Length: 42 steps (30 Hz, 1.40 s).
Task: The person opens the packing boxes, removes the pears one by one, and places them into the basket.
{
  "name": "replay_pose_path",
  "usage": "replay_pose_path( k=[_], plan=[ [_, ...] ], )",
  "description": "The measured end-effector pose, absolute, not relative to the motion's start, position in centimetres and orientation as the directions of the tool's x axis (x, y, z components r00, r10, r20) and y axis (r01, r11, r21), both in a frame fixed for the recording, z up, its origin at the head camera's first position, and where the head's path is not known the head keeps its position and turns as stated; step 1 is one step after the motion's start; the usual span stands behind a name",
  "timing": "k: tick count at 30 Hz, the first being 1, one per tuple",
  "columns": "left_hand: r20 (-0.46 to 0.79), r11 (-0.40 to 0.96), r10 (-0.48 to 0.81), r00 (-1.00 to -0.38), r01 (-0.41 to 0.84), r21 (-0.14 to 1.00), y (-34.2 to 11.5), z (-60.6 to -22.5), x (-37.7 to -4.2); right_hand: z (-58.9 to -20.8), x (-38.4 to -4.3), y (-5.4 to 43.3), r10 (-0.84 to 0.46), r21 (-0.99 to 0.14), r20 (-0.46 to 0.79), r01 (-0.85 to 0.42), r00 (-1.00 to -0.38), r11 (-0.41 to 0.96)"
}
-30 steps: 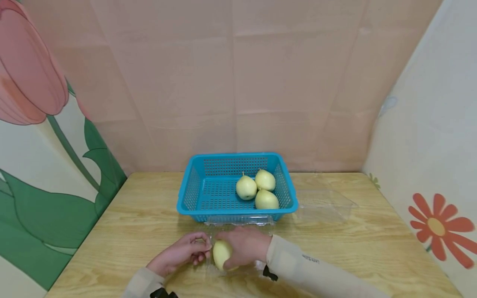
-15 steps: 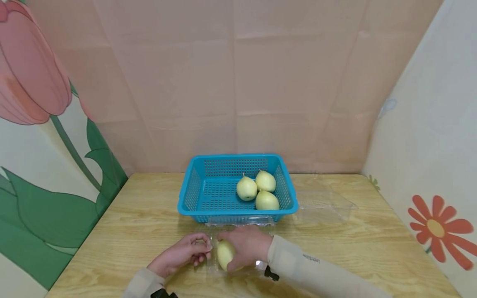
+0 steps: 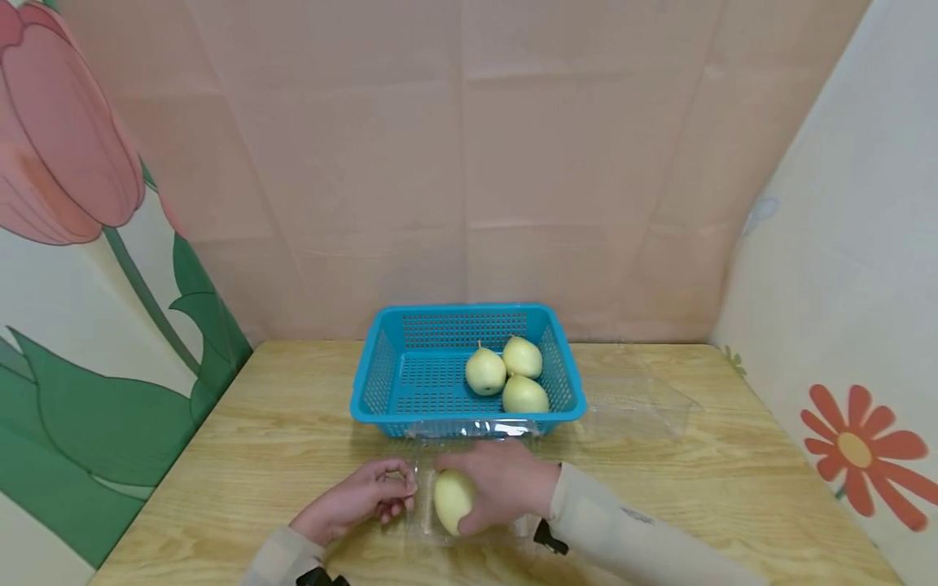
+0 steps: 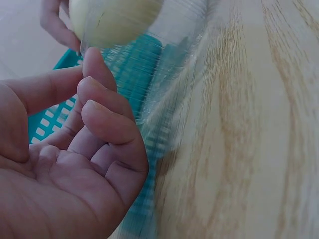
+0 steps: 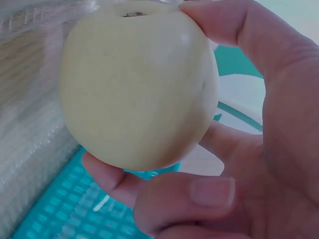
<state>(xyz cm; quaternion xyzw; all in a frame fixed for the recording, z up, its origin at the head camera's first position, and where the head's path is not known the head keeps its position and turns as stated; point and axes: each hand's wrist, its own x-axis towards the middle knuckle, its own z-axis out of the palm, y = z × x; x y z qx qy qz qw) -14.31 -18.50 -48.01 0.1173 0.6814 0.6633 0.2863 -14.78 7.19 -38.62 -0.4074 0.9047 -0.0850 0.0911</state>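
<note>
A pale yellow-green pear (image 3: 454, 502) is gripped by my right hand (image 3: 506, 482), with thumb and fingers on opposite sides of it in the right wrist view. It is over or inside a clear plastic box (image 3: 425, 521) on the table in front of the basket; its exact height is hard to tell. My left hand (image 3: 366, 496) pinches the box's left edge between thumb and index finger, the other fingers curled in. In the left wrist view, the clear wall (image 4: 174, 94) runs past those fingertips. Part of the box is hidden behind my right hand.
Behind the box stands a blue plastic basket (image 3: 359, 399) with three pears (image 3: 485, 371) at its right side. Another clear plastic piece (image 3: 637, 403) lies right of the basket. The wood-grain table (image 3: 696, 488) meets a draped backdrop and patterned side walls.
My right hand and the pear have shifted slightly to the right, away from the left hand. The left hand stays at the box's edge.
</note>
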Motion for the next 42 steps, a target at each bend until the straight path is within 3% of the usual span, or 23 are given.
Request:
replay_pose_path(
  k=[12,27,33,42],
  plan=[
    [-0.221,0.084,0.552,-0.804,-0.210,0.974,-18.8,-47.9,-14.2,-36.4,-14.1,9.6,-0.794,-0.274,-0.044,-0.757,-0.606,0.593],
    [-0.233,0.087,0.533,-0.814,-0.221,0.971,-19.5,-47.8,-13.9,-36.0,-13.8,13.4,-0.799,-0.345,0.000,-0.750,-0.602,0.565],
    [-0.242,0.080,0.523,-0.817,-0.235,0.969,-19.9,-47.8,-13.8,-35.7,-14.0,14.8,-0.794,-0.365,-0.005,-0.738,-0.608,0.567],
    [-0.250,0.084,0.521,-0.816,-0.243,0.966,-20.1,-47.8,-13.8,-35.4,-14.4,16.7,-0.744,-0.391,-0.058,-0.670,-0.666,0.631]
  ],
)
